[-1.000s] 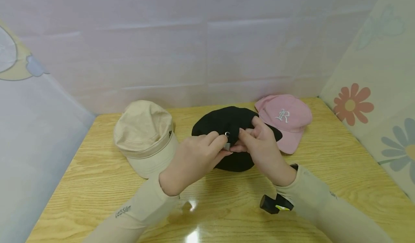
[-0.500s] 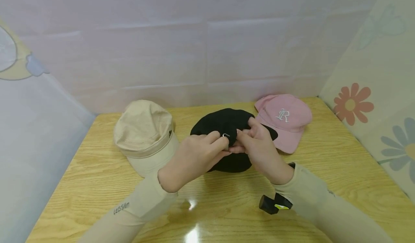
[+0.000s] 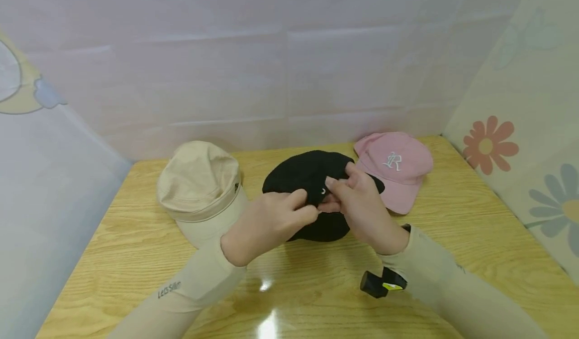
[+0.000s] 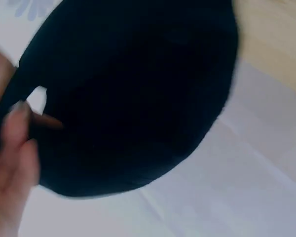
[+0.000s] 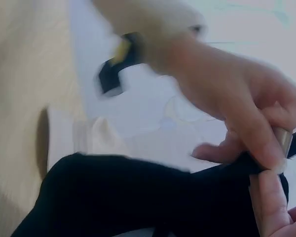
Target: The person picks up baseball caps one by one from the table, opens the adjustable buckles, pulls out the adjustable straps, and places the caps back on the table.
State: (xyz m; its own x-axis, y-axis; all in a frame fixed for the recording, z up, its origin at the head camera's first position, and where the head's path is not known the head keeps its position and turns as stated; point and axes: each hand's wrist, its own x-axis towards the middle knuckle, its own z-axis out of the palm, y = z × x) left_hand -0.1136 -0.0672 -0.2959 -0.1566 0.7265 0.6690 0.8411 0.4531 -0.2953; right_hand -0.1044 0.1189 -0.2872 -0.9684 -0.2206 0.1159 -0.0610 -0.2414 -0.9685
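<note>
A black cap (image 3: pixel 303 170) is held up over the table between both hands. The left hand (image 3: pixel 271 221) pinches the back strap, thumb and forefinger together. The right hand (image 3: pixel 364 210) grips the cap's edge beside the opening, thumb on the outside and fingers behind. Between the hands a small white curved mark shows on the black cloth. In the right wrist view, a metal buckle (image 5: pixel 284 137) sits at the left hand's fingertips. The left wrist view is mostly filled by the cap's dark crown (image 4: pixel 138 98), with a small gap near the fingers.
A beige cap (image 3: pixel 196 178) lies on the wooden table (image 3: pixel 135 273) at the left, close to the left forearm. Behind the right hand lies a pink cap (image 3: pixel 398 155) with a white letter. A black wrist camera (image 3: pixel 380 282) hangs below the right sleeve. Cloth walls surround the table.
The black cap and both hands have shifted slightly left. The left fingers have curled further at the strap, and the grey buckle seen earlier in the head view is now covered.
</note>
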